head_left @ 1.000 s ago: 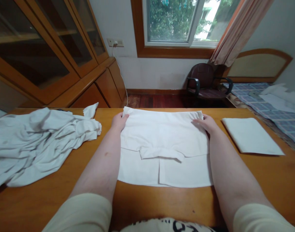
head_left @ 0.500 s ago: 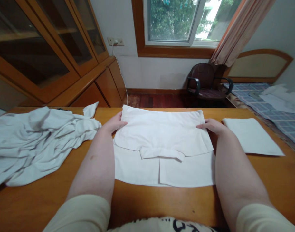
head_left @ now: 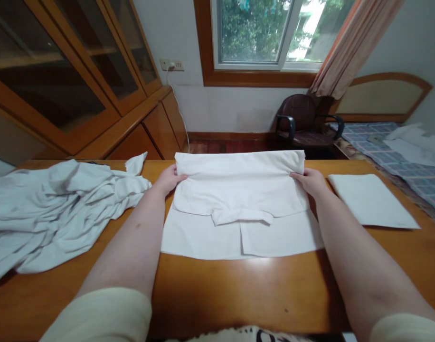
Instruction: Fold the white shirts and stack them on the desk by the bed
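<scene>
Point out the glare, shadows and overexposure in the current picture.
Head view: bright patches beyond the window wash out; head view: pale glare on the table just below the white garment; head view: dark shadow along the inner side of the right forearm.

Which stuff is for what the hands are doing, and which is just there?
For the job:
left hand
right hand
white garment, held at both sides
wooden table under it
probably the crumpled white pile and folded white cloth too

Just there:
chair
curtain
cabinet
bed

Garment (head_left: 239, 190) perhaps only partly on table (head_left: 210, 294)
</scene>
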`<state>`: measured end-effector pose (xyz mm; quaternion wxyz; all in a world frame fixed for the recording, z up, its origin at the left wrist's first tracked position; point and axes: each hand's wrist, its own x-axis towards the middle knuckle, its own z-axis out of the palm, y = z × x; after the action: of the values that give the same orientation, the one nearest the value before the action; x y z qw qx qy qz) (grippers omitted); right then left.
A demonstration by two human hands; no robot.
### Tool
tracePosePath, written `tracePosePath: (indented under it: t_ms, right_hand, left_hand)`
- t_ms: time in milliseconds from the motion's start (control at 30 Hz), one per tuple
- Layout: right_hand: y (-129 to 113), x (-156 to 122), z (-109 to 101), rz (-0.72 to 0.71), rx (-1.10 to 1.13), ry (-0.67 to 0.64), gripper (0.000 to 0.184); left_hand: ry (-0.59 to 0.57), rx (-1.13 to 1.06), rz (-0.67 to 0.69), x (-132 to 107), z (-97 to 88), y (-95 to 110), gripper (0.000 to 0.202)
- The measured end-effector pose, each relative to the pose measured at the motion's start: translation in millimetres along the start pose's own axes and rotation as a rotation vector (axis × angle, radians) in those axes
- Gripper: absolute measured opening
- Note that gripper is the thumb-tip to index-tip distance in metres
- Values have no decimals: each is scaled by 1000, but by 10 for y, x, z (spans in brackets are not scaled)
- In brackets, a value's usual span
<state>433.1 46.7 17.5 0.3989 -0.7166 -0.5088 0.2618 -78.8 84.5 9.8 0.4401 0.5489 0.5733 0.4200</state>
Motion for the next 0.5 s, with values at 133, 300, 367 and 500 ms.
tracePosePath:
  t_ms: [133,300,367,500]
  right_hand:
    - [27,-153,-49,-80,131,123,33]
    - [146,-450,-175,-64,157,93,30]
    - [212,-518,-199,-19,96,103,34]
    - [243,-520,-160,-30,-16,177,35]
  left_hand:
    - [162,28,61,-215,-47,-8,57]
    - [130,4,21,-501,-79,-15,53]
    - [87,30,-29,-573,-79,-10,50]
    - [186,237,-25,-595,-74,25,42]
